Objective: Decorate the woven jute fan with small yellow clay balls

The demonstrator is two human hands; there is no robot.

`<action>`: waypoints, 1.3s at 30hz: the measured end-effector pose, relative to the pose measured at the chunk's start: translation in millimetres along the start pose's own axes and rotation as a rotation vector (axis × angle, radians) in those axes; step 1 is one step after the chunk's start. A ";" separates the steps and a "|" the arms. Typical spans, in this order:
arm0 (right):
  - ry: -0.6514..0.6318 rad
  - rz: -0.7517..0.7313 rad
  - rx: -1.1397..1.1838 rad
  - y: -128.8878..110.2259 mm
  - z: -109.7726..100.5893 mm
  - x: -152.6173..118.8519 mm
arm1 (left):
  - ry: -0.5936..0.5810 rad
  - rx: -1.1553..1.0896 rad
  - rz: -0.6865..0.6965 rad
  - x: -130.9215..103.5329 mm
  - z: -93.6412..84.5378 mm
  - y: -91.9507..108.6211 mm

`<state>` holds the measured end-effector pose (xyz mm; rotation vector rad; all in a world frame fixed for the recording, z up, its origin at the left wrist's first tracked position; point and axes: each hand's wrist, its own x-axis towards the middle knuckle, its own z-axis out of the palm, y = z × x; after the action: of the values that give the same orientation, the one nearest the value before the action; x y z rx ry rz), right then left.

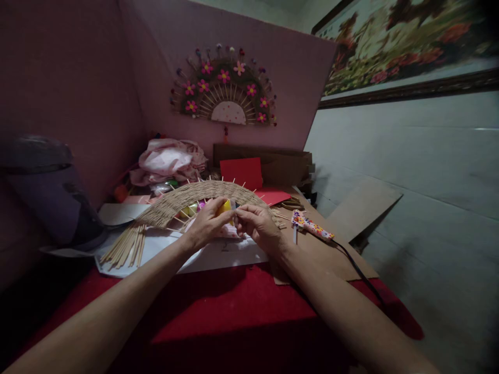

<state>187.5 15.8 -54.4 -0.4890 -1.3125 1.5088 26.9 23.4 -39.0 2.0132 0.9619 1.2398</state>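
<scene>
Close together over the table's middle, my left hand (208,222) and my right hand (258,224) both have their fingers closed. A small yellow packet (226,209) with a clear, shiny edge is in my left hand. My right fingertips pinch at that edge; whether they hold the packet itself or something small is hidden. Just behind the hands arches a woven fan-shaped piece (202,192) of twisted cord on thin wooden sticks. Colourful round pieces (191,209) show under its arch, partly covered by my left hand. A dotted pale piece (230,231) lies below my fingers.
A flower-patterned glue gun (312,227) with a black cord rests on cardboard (319,259) at the right. Loose sticks (127,246) lie at the left. Behind are red paper (241,174) and bundled pink cloth (171,161). A finished flowered fan (224,91) hangs on the upright panel.
</scene>
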 end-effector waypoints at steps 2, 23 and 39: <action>-0.001 -0.003 -0.007 1.0 -1.2 0.2 | 0.003 0.001 -0.002 0.0 -0.1 1.0; 0.002 0.019 0.023 -0.4 0.5 0.7 | -0.030 0.012 0.004 0.5 -0.4 0.6; -0.018 0.015 -0.005 0.9 -1.7 0.4 | -0.042 -0.089 -0.016 1.1 1.6 -3.6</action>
<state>188.3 17.0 -55.6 -0.4908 -1.3301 1.5259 27.7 26.1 -41.9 1.9513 0.8864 1.2060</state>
